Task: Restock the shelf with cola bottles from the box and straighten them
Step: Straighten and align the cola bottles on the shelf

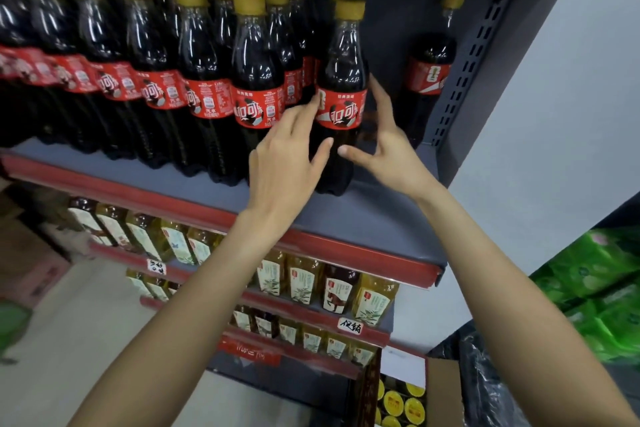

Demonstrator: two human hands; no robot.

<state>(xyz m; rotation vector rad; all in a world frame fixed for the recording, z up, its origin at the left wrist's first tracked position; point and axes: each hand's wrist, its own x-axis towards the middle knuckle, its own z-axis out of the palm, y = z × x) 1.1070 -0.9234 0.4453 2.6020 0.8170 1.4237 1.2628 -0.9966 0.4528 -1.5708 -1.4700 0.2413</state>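
A grey shelf [363,218] with a red front strip carries several rows of cola bottles with yellow caps and red labels. The front bottle at the right end of the rows [341,80] stands upright near the shelf's edge. My left hand [287,156] touches its left side, fingertips on the label and thumb on the lower body. My right hand [384,146] reaches around its right side, fingers behind it and thumb at the front. A lone cola bottle [429,76] stands further right against the shelf upright. An open cardboard box [403,399] with yellow-capped bottles sits on the floor at the bottom.
Lower shelves hold several yellow and dark tea bottles [304,281] with handwritten price tags. Green packs [595,288] are stacked at the right. A perforated grey upright [474,55] bounds the shelf's right side. A gap lies between the front bottle and the lone bottle.
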